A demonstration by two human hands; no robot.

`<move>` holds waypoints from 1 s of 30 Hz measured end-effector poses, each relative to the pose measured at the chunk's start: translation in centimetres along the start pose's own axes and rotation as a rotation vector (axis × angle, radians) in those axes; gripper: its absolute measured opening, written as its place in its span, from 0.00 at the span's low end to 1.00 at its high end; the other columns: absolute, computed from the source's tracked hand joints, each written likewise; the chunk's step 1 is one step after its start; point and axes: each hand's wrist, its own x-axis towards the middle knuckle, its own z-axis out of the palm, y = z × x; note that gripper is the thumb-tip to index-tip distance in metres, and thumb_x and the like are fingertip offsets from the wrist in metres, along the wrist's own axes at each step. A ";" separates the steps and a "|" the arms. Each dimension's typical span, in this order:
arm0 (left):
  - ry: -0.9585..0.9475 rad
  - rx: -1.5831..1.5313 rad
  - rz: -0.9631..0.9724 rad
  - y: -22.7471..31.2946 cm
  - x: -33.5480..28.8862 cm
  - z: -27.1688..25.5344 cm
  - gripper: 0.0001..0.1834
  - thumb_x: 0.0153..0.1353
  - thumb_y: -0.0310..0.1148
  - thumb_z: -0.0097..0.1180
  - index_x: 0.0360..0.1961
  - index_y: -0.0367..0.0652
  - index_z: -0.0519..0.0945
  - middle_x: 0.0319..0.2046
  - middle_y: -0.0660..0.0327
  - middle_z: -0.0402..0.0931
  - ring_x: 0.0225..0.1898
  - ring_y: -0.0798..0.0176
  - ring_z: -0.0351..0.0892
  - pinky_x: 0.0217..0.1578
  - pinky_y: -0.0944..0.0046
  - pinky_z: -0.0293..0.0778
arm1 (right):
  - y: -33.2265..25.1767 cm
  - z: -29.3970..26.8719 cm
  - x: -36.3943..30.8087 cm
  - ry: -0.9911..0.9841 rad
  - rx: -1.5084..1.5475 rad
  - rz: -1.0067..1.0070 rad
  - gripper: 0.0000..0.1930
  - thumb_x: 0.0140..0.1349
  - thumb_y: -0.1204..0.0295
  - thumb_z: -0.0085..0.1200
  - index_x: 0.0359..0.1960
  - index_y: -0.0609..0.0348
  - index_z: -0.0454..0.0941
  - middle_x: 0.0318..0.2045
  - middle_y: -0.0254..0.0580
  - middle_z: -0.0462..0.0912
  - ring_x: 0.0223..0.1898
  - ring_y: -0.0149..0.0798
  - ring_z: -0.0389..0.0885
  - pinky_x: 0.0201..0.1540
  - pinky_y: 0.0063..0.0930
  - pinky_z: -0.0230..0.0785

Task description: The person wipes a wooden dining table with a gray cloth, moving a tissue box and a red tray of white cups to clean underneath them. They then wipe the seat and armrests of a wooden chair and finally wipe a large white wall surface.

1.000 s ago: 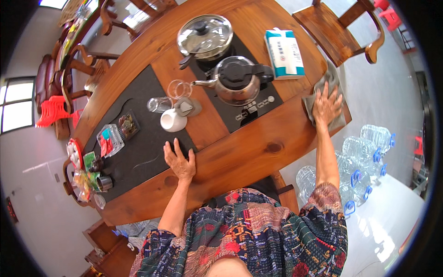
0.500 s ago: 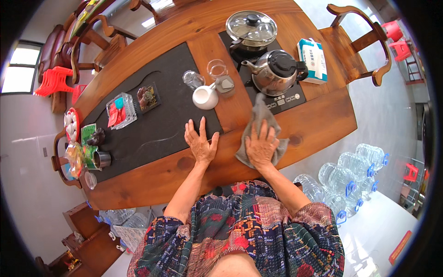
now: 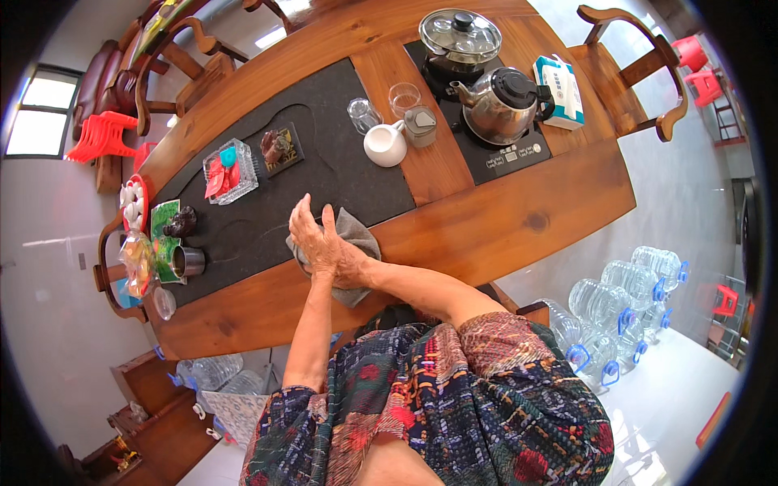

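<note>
A grey cloth [image 3: 361, 233] lies bunched across the near edge of the black stone tray [image 3: 324, 121] set into the wooden table. My right hand [image 3: 350, 266] reaches over to the left and has hold of the cloth, its fingers mostly hidden behind my left hand. My left hand [image 3: 314, 236] is raised just above and in front of it, open, with its fingers stretched out and nothing in them. Beyond the hands a white pitcher [image 3: 384, 146] stands on the tray's right edge, beside a glass cup [image 3: 364, 116] and a lidded glass jar [image 3: 420, 126].
To the right, a steel kettle [image 3: 496, 117] and a glass-lidded pot [image 3: 459, 40] stand on a black cooktop [image 3: 510, 162], beside a tissue pack [image 3: 559, 93]. A crystal dish [image 3: 231, 172] and a metal cup [image 3: 189, 261] are at left. Water jugs [image 3: 604, 304] stand on the floor.
My right hand has moved left with the cloth, from the wood by the cooktop to the tray's edge. My left hand has lifted off the tray and now overlaps it.
</note>
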 end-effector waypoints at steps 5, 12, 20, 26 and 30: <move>-0.251 0.203 0.408 -0.2 -5.0 1.1 0.26 0.58 0.47 0.56 0.54 0.44 0.74 0.55 0.53 0.69 0.59 0.48 0.63 0.62 0.41 0.51 | 0.3 1.0 -5.5 0.247 0.004 0.039 0.28 0.62 0.56 0.43 0.62 0.56 0.65 0.63 0.52 0.63 0.66 0.53 0.55 0.66 0.54 0.44; -0.321 0.093 0.692 5.1 -6.7 3.6 0.30 0.58 0.51 0.54 0.57 0.44 0.72 0.56 0.53 0.67 0.60 0.49 0.63 0.61 0.40 0.51 | 2.2 -4.2 -13.4 0.181 0.009 0.208 0.27 0.61 0.52 0.44 0.58 0.52 0.70 0.62 0.46 0.66 0.64 0.50 0.59 0.64 0.53 0.48; -0.488 -0.242 0.729 10.0 -6.3 7.5 0.35 0.57 0.50 0.54 0.61 0.41 0.66 0.57 0.53 0.67 0.60 0.50 0.63 0.62 0.47 0.52 | 4.9 -9.4 -20.9 0.087 0.092 0.279 0.29 0.50 0.55 0.56 0.55 0.52 0.72 0.61 0.48 0.65 0.65 0.56 0.57 0.63 0.52 0.51; -0.503 -0.133 0.891 12.9 -7.6 10.2 0.39 0.58 0.57 0.52 0.65 0.45 0.61 0.62 0.50 0.59 0.65 0.47 0.55 0.63 0.46 0.48 | 6.9 -13.1 -27.2 0.055 -0.086 0.285 0.20 0.54 0.60 0.55 0.50 0.42 0.71 0.62 0.46 0.65 0.66 0.47 0.59 0.64 0.45 0.52; -0.553 -0.078 1.065 15.0 -6.9 12.4 0.42 0.57 0.63 0.49 0.67 0.50 0.60 0.63 0.51 0.58 0.67 0.48 0.53 0.64 0.45 0.47 | 8.3 -13.7 -29.6 0.036 -0.149 0.319 0.17 0.56 0.59 0.53 0.49 0.36 0.71 0.61 0.43 0.65 0.66 0.45 0.59 0.64 0.42 0.49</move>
